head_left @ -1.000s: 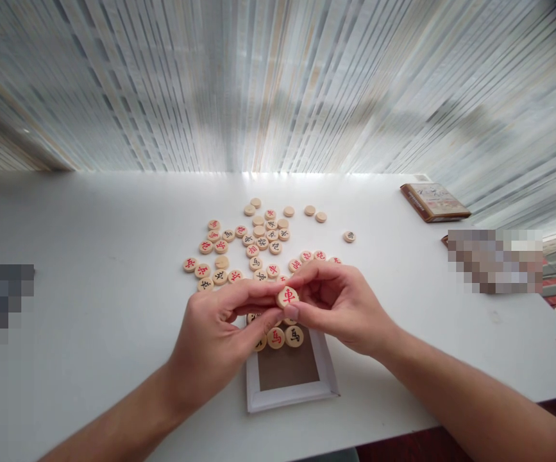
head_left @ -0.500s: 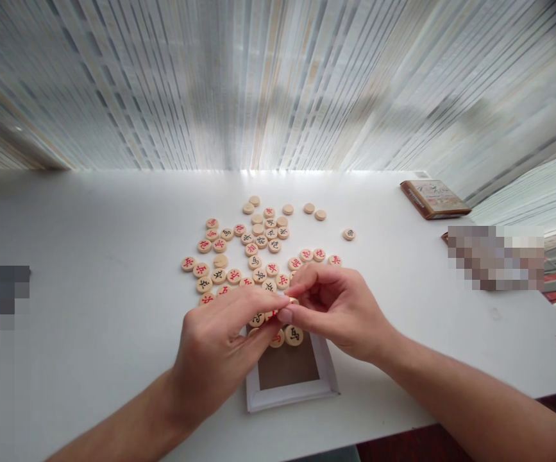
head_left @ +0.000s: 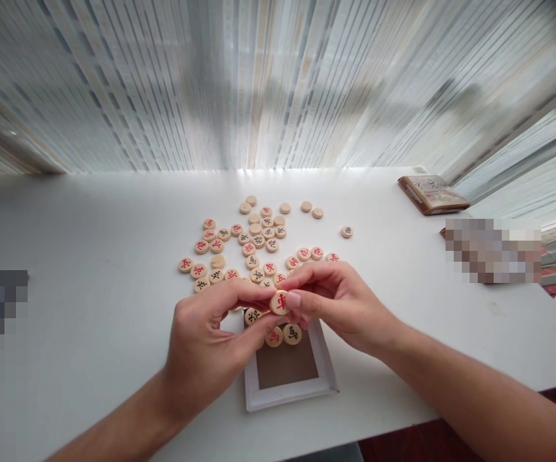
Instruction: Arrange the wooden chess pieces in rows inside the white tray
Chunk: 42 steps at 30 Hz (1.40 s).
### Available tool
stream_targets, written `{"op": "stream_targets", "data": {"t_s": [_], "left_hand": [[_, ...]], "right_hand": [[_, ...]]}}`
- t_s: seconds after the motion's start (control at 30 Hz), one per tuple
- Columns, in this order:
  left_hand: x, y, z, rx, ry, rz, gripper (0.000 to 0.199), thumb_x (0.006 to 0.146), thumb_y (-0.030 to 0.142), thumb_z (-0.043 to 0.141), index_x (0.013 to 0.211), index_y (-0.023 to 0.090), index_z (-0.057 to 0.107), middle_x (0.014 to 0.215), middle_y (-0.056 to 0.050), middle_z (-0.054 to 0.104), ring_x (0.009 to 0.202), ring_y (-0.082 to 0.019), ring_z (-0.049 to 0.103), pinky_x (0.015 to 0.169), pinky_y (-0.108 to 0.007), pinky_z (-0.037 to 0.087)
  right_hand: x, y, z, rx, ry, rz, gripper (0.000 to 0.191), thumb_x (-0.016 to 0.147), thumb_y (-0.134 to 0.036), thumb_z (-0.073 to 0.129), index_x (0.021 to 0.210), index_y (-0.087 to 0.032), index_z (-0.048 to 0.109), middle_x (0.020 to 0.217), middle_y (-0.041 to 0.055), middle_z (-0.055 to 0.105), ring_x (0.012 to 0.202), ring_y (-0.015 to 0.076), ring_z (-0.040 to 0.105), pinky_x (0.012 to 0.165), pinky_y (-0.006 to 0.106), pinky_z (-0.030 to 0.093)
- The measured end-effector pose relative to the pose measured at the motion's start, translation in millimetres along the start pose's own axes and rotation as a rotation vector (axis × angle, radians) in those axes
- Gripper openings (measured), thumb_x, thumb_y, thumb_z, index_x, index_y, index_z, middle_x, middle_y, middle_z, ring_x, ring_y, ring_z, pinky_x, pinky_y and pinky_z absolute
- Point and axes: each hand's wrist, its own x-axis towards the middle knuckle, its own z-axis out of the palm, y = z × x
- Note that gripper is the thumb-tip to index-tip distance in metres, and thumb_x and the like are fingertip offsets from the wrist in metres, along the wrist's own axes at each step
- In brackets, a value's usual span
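Between the fingertips of my left hand [head_left: 210, 327] and my right hand [head_left: 338, 305] is a round wooden xiangqi piece [head_left: 279, 302] with a red character, tilted so its face shows. Both hands pinch it above a shallow white-rimmed box [head_left: 328, 367] with a brown bottom. Inside the box lie several pieces, among them a red-marked xiangqi piece [head_left: 274, 336] and a black-marked xiangqi piece [head_left: 292, 333]. My left fingers partly cover others there. Beyond my hands many loose pieces are spread, such as a black-marked xiangqi piece [head_left: 252, 262]; some show plain backs.
The white table [head_left: 90, 308] meets a striped curtain [head_left: 186, 96] at its far edge. A brown-sided box lid with a picture [head_left: 436, 194] lies at the back right, with a blurred-out item [head_left: 494, 250] in front of it. Another blurred patch is at the far left.
The piece in my fingers has turned up, so its red character now faces me. My hands have shifted slightly, and the view has moved a little.
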Motion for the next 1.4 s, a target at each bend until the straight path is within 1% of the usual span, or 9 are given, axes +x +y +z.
{"op": "stream_targets", "data": {"t_s": [0.17, 0.33, 0.43, 0.63, 0.9, 0.97, 1.07, 1.2, 1.4], "left_hand": [[-2, -2, -0.3, -0.020, 0.006, -0.014, 0.028, 0.083, 0.008, 0.086, 0.103, 0.027, 0.080, 0.092, 0.003, 0.082, 0.082, -0.015, 0.078, 0.076, -0.027, 0.064], [-2, -1, 3.0, 0.041, -0.028, 0.114, 0.025, 0.086, 0.008, 0.085, 0.102, 0.025, 0.077, 0.090, 0.003, 0.081, 0.080, -0.014, 0.076, 0.073, -0.025, 0.061], [-1, 1, 4.8, 0.039, -0.061, 0.154, 0.023, 0.089, 0.007, 0.082, 0.102, 0.024, 0.075, 0.087, 0.004, 0.080, 0.076, -0.012, 0.075, 0.071, -0.023, 0.060], [0, 0, 4.2, 0.024, -0.041, 0.129, 0.024, 0.088, 0.006, 0.083, 0.101, 0.025, 0.075, 0.088, 0.003, 0.080, 0.077, -0.012, 0.076, 0.070, -0.024, 0.061], [-4, -1, 2.4, -0.002, -0.016, 0.032, 0.027, 0.084, 0.011, 0.087, 0.103, 0.028, 0.079, 0.092, 0.000, 0.082, 0.083, -0.020, 0.079, 0.072, -0.033, 0.065], [-3, 1, 2.6, -0.006, -0.015, 0.009, 0.025, 0.084, 0.012, 0.087, 0.102, 0.028, 0.079, 0.091, -0.001, 0.082, 0.082, -0.021, 0.079, 0.072, -0.033, 0.065], [-2, 3, 3.4, 0.008, -0.008, 0.029, 0.023, 0.085, 0.012, 0.087, 0.099, 0.027, 0.078, 0.088, -0.001, 0.082, 0.079, -0.021, 0.078, 0.070, -0.034, 0.065], [-2, 5, 4.6, 0.020, -0.030, 0.073, 0.022, 0.087, 0.010, 0.084, 0.098, 0.027, 0.076, 0.085, 0.000, 0.081, 0.074, -0.019, 0.077, 0.066, -0.032, 0.062], [-3, 6, 5.0, -0.020, -0.097, 0.042, 0.027, 0.087, 0.006, 0.082, 0.101, 0.028, 0.075, 0.085, 0.003, 0.079, 0.073, -0.016, 0.075, 0.069, -0.029, 0.061]], "right_hand": [[-2, 3, 3, 0.046, -0.010, 0.023, 0.036, 0.066, -0.006, 0.101, 0.094, -0.018, 0.082, 0.079, -0.0006, 0.080, 0.068, 0.0089, 0.073, 0.060, 0.014, 0.060], [-5, 5, 7, 0.030, 0.037, 0.036, 0.039, 0.060, -0.005, 0.104, 0.084, -0.017, 0.075, 0.070, -0.0027, 0.077, 0.060, 0.0099, 0.073, 0.056, 0.015, 0.058], [-6, 4, 8, 0.069, 0.039, 0.037, 0.038, 0.059, -0.008, 0.104, 0.077, -0.017, 0.073, 0.070, -0.0011, 0.079, 0.060, 0.0117, 0.075, 0.055, 0.015, 0.059], [-7, -1, 6, 0.056, 0.048, 0.070, 0.030, 0.064, -0.013, 0.104, 0.078, -0.016, 0.078, 0.071, 0.0016, 0.080, 0.061, 0.0105, 0.074, 0.053, 0.013, 0.057], [-5, -4, 4, -0.044, 0.030, 0.047, 0.022, 0.075, -0.023, 0.099, 0.087, -0.014, 0.082, 0.075, 0.0027, 0.079, 0.058, 0.0085, 0.067, 0.053, 0.017, 0.057], [-5, -3, 4, -0.030, 0.024, 0.043, 0.023, 0.074, -0.021, 0.099, 0.087, -0.015, 0.081, 0.076, 0.0029, 0.080, 0.061, 0.0093, 0.069, 0.055, 0.017, 0.057], [-6, 0, 6, 0.001, 0.009, 0.034, 0.034, 0.066, -0.018, 0.103, 0.085, -0.017, 0.075, 0.076, 0.0015, 0.079, 0.066, 0.0124, 0.073, 0.059, 0.020, 0.060], [-7, 5, 9, 0.006, 0.016, 0.005, 0.047, 0.055, -0.015, 0.107, 0.080, -0.018, 0.067, 0.070, -0.0033, 0.073, 0.062, 0.0108, 0.070, 0.057, 0.019, 0.058], [-5, 2, 8, 0.026, 0.031, 0.030, 0.040, 0.062, -0.022, 0.106, 0.074, -0.017, 0.067, 0.068, -0.0009, 0.076, 0.059, 0.0130, 0.072, 0.051, 0.019, 0.056]]}}
